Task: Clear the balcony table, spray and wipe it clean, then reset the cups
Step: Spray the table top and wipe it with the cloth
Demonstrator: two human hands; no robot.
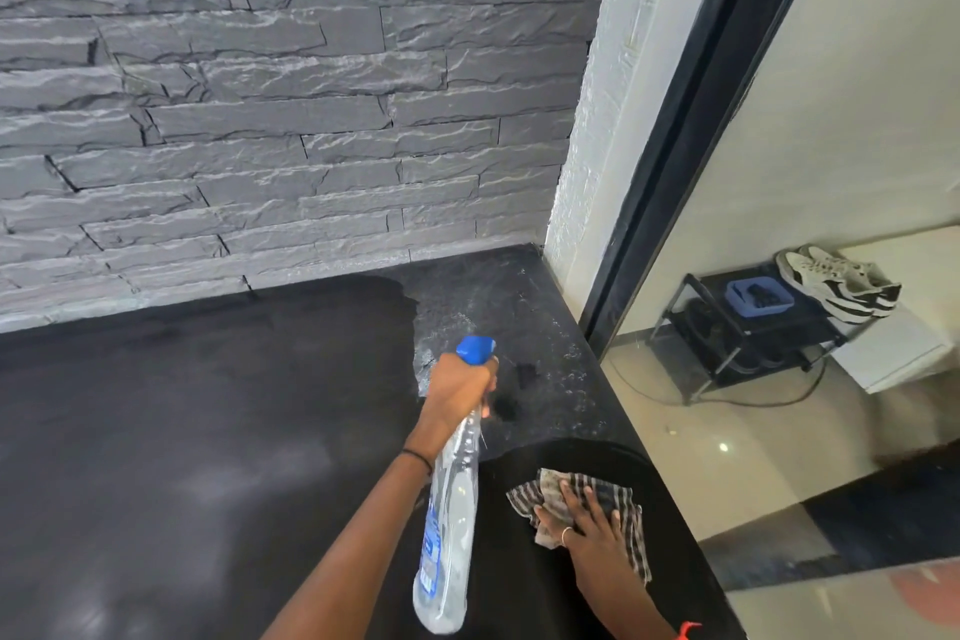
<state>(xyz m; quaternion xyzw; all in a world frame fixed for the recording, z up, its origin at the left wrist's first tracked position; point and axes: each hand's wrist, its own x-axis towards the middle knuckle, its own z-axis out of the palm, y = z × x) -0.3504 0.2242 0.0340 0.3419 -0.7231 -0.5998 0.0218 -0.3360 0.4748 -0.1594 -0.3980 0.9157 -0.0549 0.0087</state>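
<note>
Black tabletop [208, 431] mid-spray; my left hand [460, 387] grips the spray bottle [452, 509], my right hand [587, 528] lies flat on the checked cloth [527, 496]; wiping likely next.

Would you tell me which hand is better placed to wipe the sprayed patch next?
Right, probably: the right hand lies flat on the cloth near the wet patch; the left hand grips the bottle.
</note>
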